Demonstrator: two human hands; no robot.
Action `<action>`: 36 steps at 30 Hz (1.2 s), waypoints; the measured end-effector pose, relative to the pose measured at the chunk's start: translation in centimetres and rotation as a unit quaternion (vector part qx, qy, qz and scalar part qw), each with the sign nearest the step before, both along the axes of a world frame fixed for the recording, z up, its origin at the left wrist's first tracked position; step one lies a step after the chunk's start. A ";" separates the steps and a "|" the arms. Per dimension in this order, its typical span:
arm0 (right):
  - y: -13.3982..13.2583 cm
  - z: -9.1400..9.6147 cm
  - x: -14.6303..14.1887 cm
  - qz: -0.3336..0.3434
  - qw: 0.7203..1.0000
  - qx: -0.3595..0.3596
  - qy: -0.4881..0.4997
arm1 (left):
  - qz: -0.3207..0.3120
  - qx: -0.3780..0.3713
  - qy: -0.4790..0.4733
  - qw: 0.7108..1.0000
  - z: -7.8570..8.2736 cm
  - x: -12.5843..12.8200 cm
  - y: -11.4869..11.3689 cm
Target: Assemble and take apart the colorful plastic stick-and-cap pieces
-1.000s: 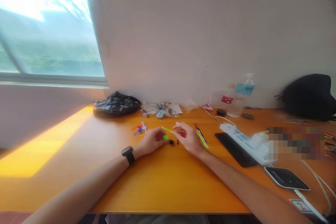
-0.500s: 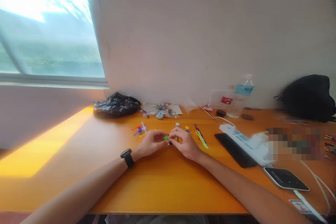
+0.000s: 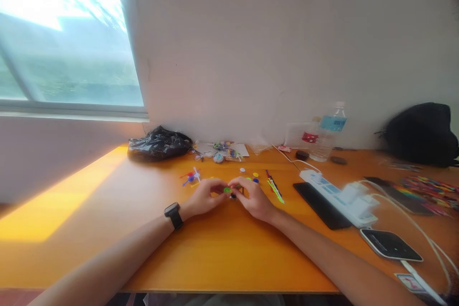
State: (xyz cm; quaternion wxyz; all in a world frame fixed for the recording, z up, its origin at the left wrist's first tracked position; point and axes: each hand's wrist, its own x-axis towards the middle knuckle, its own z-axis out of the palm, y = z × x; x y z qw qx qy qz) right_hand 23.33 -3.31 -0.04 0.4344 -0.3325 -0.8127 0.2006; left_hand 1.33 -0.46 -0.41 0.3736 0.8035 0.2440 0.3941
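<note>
My left hand [image 3: 206, 196] and my right hand [image 3: 253, 197] meet over the middle of the table. Between their fingertips is a small green plastic disc [image 3: 227, 190], and both hands pinch it. A small dark piece beside it, under the right fingertips, is too small to name. Left of my hands lie red, blue, white and yellow plastic sticks [image 3: 191, 178] joined in a cluster. Just beyond the right hand are a white disc [image 3: 242, 170], a yellow disc [image 3: 256, 175] and a blue disc [image 3: 256, 180]. Several thin coloured sticks [image 3: 274, 186] lie to their right.
A black plastic bag [image 3: 159, 143] and bagged small parts [image 3: 224, 148] lie along the wall. On the right are a black phone [image 3: 321, 205], a white power strip [image 3: 333, 193], a second device [image 3: 390, 244] with a cable, and a clear bottle [image 3: 322, 146].
Both hands stay in nearly the same place. My right fingertips have shifted slightly around the green disc, and a bit more of the table pieces behind them shows.
</note>
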 end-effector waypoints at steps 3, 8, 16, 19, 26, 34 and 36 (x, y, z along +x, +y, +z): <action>-0.1 -0.2 -0.1 -0.002 1.000 -0.016 -0.008 | 0.011 0.019 0.013 1.000 -0.2 -0.1 0.1; 0.0 0.4 0.3 -0.050 0.998 0.007 -0.023 | 0.047 0.041 0.038 0.997 0.5 -0.1 -0.1; 3.5 2.1 5.4 -0.202 0.977 0.037 -0.056 | 0.135 0.078 0.100 0.983 1.6 -1.7 1.2; 3.5 2.0 5.9 -0.180 0.970 0.038 -0.157 | 0.194 0.111 0.185 0.957 1.3 -2.5 1.8; 2.1 1.1 3.9 -0.130 0.948 0.084 -0.278 | 0.209 0.220 0.291 0.907 1.4 -3.0 2.1; 2.0 0.7 3.4 -0.129 0.935 0.103 -0.314 | 0.079 0.278 0.199 0.936 1.1 -1.2 0.2; 1.9 0.8 3.3 -0.126 0.934 0.106 -0.318 | 0.031 0.281 0.196 0.939 0.8 -0.3 -0.5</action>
